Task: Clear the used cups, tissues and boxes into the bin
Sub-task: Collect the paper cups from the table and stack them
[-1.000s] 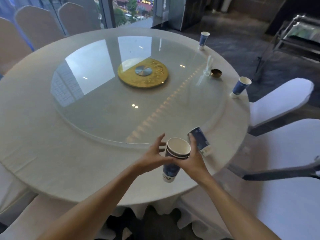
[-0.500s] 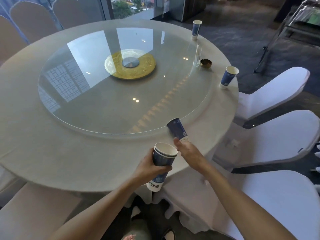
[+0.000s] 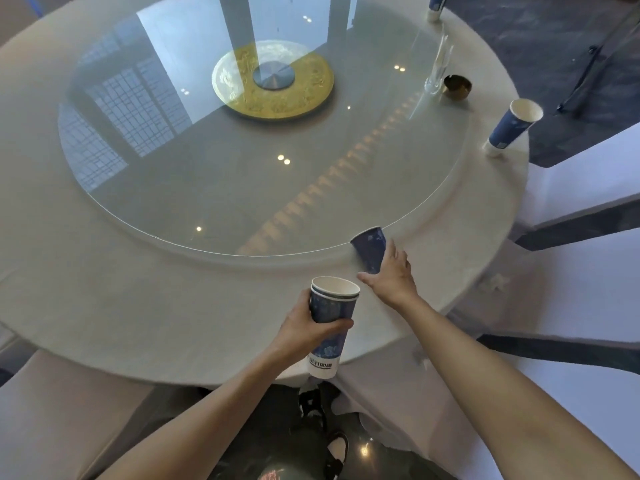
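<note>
The tabletop (image 3: 104, 271) is round and cloth-covered, with a glass turntable (image 3: 173, 185) over most of it and a gold disc (image 3: 304, 98) at the centre. No bin shows in this view.

Low and left of centre, the left hand (image 3: 304, 332) is wrapped around a stack (image 3: 330, 323) of nested blue paper cups, two rims showing at the top, held upright over the near edge of the tabletop. Just right of it, the right hand (image 3: 393, 275) is spread open, fingers loose, laid against a toppled cup (image 3: 370, 249) that lies on its side at the turntable's rim. The fingers touch its wall but have not closed on it, so I judge this the reach to pick it up.

Paper cups like these should be very light and easy to crush, and they roll when lying down. A soft pinch around the middle of the wall, or thumb inside the mouth, would likely serve; then it can drop into the stack.

Further right, near the far edge, stand a clear glass (image 3: 437, 69) and a small dark dish (image 3: 457, 86). Another cup (image 3: 512, 128) stands at the right edge, well apart from both hands, and one more (image 3: 434, 5) is cut off at the top.
</note>
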